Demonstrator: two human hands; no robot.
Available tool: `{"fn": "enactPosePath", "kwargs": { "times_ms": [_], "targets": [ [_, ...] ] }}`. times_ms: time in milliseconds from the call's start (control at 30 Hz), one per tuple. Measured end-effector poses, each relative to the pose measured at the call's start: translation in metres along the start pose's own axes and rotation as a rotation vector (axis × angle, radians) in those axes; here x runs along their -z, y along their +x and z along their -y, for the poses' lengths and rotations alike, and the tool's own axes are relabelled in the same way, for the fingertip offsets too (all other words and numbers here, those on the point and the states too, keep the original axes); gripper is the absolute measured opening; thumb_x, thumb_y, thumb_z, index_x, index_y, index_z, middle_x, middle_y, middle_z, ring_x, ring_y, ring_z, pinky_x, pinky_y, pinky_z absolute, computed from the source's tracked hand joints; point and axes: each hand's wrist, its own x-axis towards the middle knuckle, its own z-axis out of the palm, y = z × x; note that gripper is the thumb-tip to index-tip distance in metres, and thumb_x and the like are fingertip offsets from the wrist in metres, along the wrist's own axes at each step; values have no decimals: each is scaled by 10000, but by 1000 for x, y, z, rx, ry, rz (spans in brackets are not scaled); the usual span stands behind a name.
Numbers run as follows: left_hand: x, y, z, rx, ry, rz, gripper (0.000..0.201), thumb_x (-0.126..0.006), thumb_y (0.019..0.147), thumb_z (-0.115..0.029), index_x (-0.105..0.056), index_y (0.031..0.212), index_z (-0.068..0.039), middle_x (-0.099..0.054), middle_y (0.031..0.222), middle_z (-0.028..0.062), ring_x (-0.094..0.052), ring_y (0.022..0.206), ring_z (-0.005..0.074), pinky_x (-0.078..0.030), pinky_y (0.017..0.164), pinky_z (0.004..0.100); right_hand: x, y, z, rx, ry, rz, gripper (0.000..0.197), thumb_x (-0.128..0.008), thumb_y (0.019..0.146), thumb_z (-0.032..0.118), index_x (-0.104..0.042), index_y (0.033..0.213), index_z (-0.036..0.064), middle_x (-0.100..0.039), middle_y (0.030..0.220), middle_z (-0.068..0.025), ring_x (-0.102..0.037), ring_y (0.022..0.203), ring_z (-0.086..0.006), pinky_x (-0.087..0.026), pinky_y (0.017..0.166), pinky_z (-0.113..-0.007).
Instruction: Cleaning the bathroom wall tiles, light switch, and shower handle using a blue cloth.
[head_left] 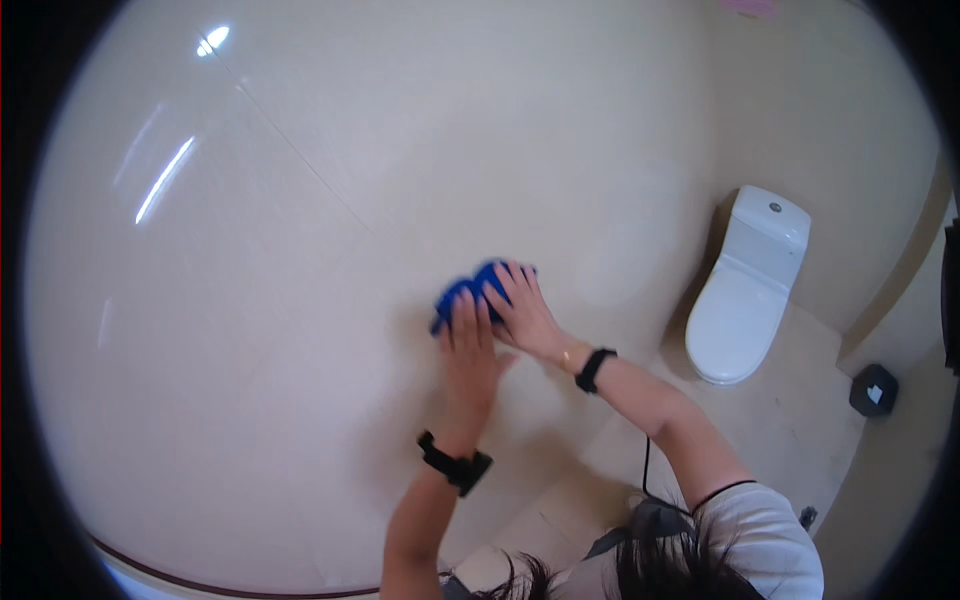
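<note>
A bunched blue cloth [487,273] lies pressed against a smooth, pale beige wall [300,300]. My left hand [470,352] lies on its lower left part, with straight fingers and the thumb held out to the side. Beside it, my right hand [527,317] rests on the cloth's right part, its fingers spread flat. Both hands are open on the cloth rather than closed round it. Part of the cloth is hidden under the fingers. Each wrist wears a black band.
A white toilet [745,290] with its lid down stands to the right. Farther right, a dark bin [874,391] sits on the floor by the side wall. A black cable [648,470] hangs near my right arm. A thin seam runs across the upper left of the wall.
</note>
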Motion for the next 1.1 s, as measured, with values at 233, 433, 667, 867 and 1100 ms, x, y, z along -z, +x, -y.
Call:
{"fn": "enactPosePath", "kwargs": {
  "times_ms": [233,433,667,867,1100],
  "targets": [
    [95,129,53,-78,-8,-253,963,-648,619,-488,-238,1311,42,-163,1401,214,-140,1314,313,-143,1032,473,60,156,-4,37,-38,-304,671,-605,731,228,-304,1308,64,-200,1387,-187,-169,1279,-394,-153,1022,-521],
    [74,114,32,-47,74,-103,1033,-611,597,-583,-202,1345,0,-152,1425,147,-110,1329,246,-116,1055,413,53,125,-19,-1,-70,-275,636,-582,748,240,-317,1299,64,-211,1385,-180,-172,1278,-388,-155,1023,-518],
    [-30,32,-17,-129,-283,10,1005,-734,538,-414,-263,1303,35,-222,1397,168,-195,1303,275,-223,1001,440,-4,-17,-37,-128,-76,-124,631,-605,739,279,-346,1258,31,-208,1366,-231,-169,1263,-432,-152,1021,-534],
    [-65,-7,-45,-69,-217,157,996,-704,533,-492,-303,1293,11,-234,1396,149,-214,1294,247,-211,1002,429,-28,-76,-43,-170,-63,-9,618,-642,708,287,-380,1213,44,-219,1343,-228,-176,1256,-431,-165,1008,-560],
    [-15,94,-36,-62,-38,-13,977,-660,561,-551,-309,1306,-25,-223,1397,152,-173,1309,253,-161,1025,443,18,22,-87,-66,-13,-149,681,-652,698,290,-345,1260,60,-217,1350,-215,-159,1259,-434,-182,961,-591]
  ]
}}
